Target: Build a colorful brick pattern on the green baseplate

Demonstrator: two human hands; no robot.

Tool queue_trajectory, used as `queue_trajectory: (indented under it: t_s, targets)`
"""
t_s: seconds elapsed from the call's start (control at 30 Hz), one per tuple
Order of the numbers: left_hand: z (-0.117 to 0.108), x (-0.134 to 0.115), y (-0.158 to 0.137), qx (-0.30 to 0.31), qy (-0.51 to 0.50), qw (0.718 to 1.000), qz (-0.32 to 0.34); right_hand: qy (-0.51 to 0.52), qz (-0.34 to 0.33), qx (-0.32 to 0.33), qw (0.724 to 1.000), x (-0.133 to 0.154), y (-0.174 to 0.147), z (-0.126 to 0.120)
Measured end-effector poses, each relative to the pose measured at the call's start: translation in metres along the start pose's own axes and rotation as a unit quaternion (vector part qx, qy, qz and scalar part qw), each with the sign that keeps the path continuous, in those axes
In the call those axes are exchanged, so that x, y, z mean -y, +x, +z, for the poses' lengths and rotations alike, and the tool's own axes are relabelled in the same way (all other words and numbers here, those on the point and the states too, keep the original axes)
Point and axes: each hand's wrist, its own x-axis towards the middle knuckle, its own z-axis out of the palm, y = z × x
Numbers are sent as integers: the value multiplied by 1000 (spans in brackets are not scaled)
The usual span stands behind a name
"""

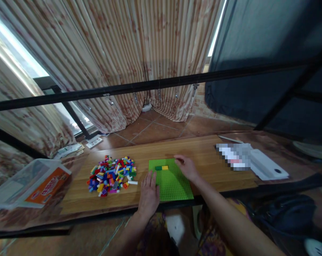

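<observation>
A bright green studded baseplate (174,185) lies on the wooden board in front of me. Near its far edge a dark green brick (158,168) and a yellow brick (164,168) sit end to end in a short row. My left hand (149,192) rests at the plate's left edge, fingers stretched out flat, holding nothing. Over the plate's far right corner is my right hand (186,166), its fingers curled together. Whatever is between those fingertips, if anything, is too small to make out.
Left of the plate is a heap of mixed coloured bricks (111,176) on the wooden board (203,153). A clear plastic tub (30,181) with an orange label stands at far left. A white case (267,165) lies at right, beside a blurred-out item. A black rail (161,84) crosses behind.
</observation>
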Motion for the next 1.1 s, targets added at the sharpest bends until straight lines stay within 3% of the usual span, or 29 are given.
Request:
queue_trajectory:
  t_s: [0.17,0.37,0.53,0.8,1.1]
  targets:
    - [-19,-4,-27,24,-7,999,-20,-5,12,-9,1000,0,-5,-5]
    - [-35,4,-58,50,1,998,-43,-80,-114,51,989,11,-22,9]
    - [-46,22,-75,43,21,995,-83,-137,-122,78,980,10,-24,17]
    - [-59,39,-84,16,17,992,-124,-169,-121,74,975,3,-22,24]
    - [-71,55,-75,-31,1,986,-165,-202,-122,85,968,-2,-23,26]
